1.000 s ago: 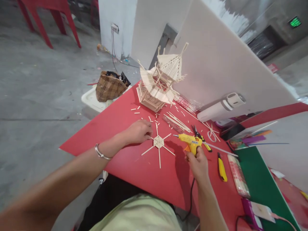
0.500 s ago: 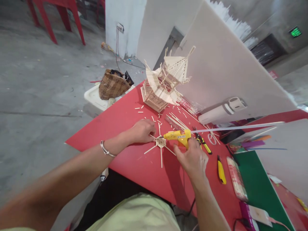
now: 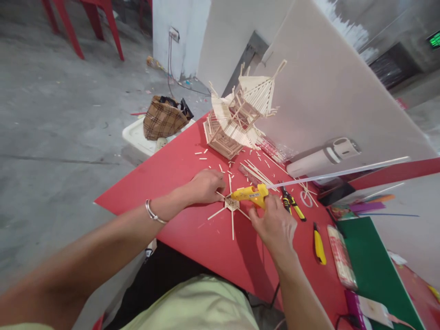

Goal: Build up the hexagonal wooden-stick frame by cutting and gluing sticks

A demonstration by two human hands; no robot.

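A small spoked frame of thin wooden sticks lies on the red table, with a woven hexagonal centre and spokes reaching outward. My left hand is closed, its fingertips pinching one spoke at the upper left; part of that stick is hidden by the fingers. In my right hand is a yellow hot glue gun, gripped by its handle, nozzle pointing left over the upper edge of the centre. A long clear glue stick juts from its back. Whether the nozzle touches the frame I cannot tell.
A stick-built pagoda model stands at the table's far corner, with loose stick bits near it. Pliers, a yellow utility knife, a packet of sticks and a white bottle are to the right. A plaid bag sits beyond the left edge.
The glue gun has tipped slightly and its nozzle has shifted a little left along the frame's upper edge. My left hand keeps its pinch. The whole view has shifted slightly.
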